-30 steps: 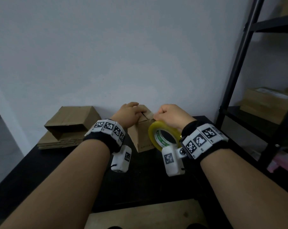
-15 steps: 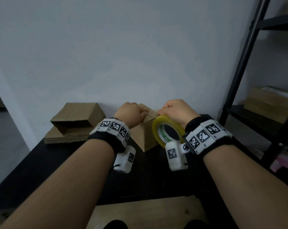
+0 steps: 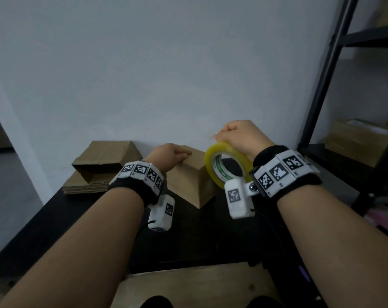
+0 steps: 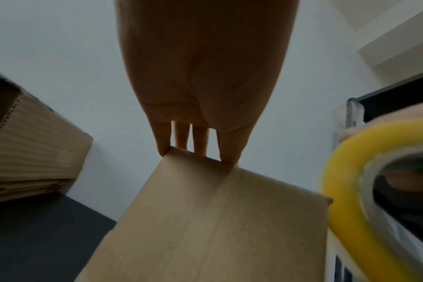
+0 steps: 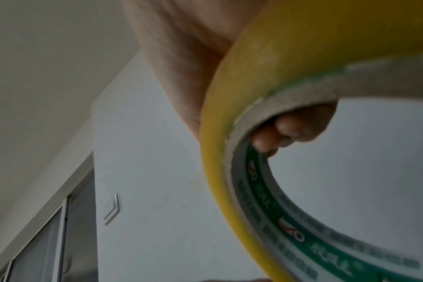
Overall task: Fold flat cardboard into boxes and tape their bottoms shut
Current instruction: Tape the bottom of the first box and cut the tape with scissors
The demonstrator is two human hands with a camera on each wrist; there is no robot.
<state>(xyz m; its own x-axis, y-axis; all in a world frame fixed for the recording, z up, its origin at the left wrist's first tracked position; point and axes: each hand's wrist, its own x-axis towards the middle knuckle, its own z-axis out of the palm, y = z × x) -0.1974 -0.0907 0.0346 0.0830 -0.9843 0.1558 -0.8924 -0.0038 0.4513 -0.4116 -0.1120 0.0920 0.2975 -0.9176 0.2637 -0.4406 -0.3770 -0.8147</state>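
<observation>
A small brown cardboard box (image 3: 188, 183) stands on the black table (image 3: 199, 241) near the wall. My left hand (image 3: 168, 156) rests on its top, fingers (image 4: 200, 141) reaching over the upper edge of the box (image 4: 217, 219) and pressing there. My right hand (image 3: 239, 138) is raised above and to the right of the box and grips a yellow tape roll (image 3: 224, 165). Its fingers (image 5: 290, 126) hook through the core of the tape roll (image 5: 225, 143). In the left wrist view the roll (image 4: 350, 190) hangs just beside the box's right corner.
A stack of flat cardboard (image 3: 86, 185) with one opened box (image 3: 106, 158) on it lies at the back left by the wall. A black shelf frame (image 3: 322, 85) stands at the right, with boxes (image 3: 355, 138) on it. A wooden board (image 3: 188, 285) lies below the table's near edge.
My right hand has lifted the tape roll up and to the right, off the box top. The left hand has stayed on the box.
</observation>
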